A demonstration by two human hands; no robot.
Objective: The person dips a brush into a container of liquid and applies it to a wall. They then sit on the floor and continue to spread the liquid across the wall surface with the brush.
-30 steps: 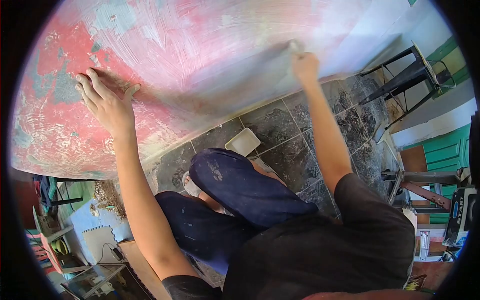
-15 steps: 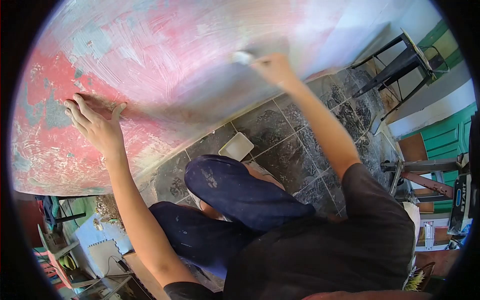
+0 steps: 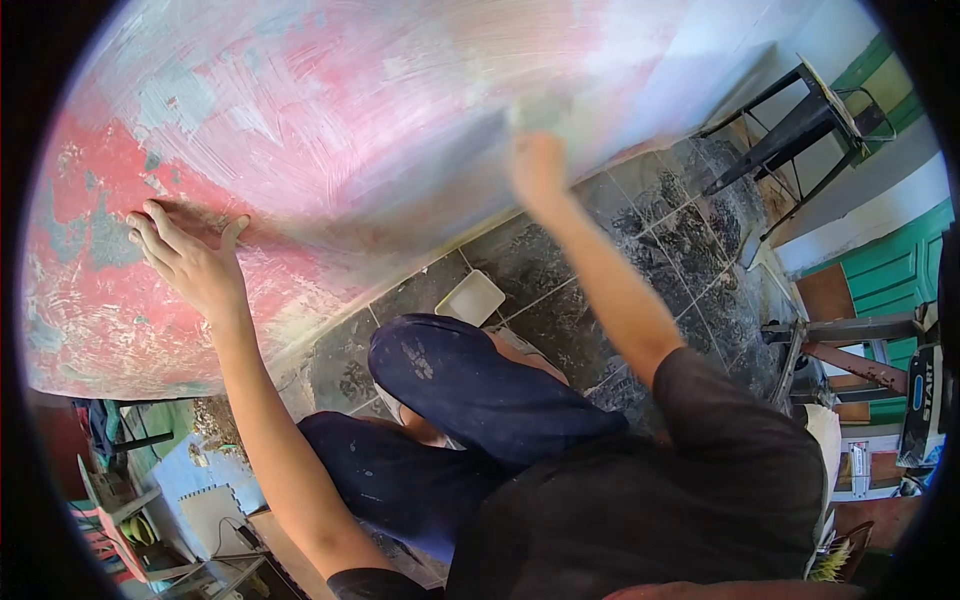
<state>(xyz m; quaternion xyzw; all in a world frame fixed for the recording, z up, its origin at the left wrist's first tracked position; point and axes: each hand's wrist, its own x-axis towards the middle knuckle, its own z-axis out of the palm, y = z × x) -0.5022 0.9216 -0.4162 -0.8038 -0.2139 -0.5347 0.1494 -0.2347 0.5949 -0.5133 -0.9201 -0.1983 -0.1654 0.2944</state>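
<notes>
The step in hand looks like spreading a pale coat over the wall (image 3: 330, 110), which is red with grey-green patches where old paint has flaked; the coat covers the upper and right parts in swirled strokes, while the red stretch around the left hand (image 3: 190, 262) stays mostly bare.

The left hand lies flat on the wall at about nine o'clock in the view, fingers spread and holding nothing; it seems to brace the body.

The right hand (image 3: 537, 165) is up at about twelve o'clock, blurred; it is closed round a tool (image 3: 530, 112), whose pale end touches the wall just above the knuckles; whether this is a brush or a scraper I cannot tell.

Below, at six o'clock from the right hand, a white tray (image 3: 470, 298) sits on the dark floor (image 3: 650, 250) just beside the wall's foot, close to the bent knee (image 3: 440, 365); a black stand (image 3: 790, 130) stands at two o'clock.

The next stroke, I judge, calls for a steady sweep leftward and down toward the bare red, with even pressure; the tool may need a fresh load from the tray first.
</notes>
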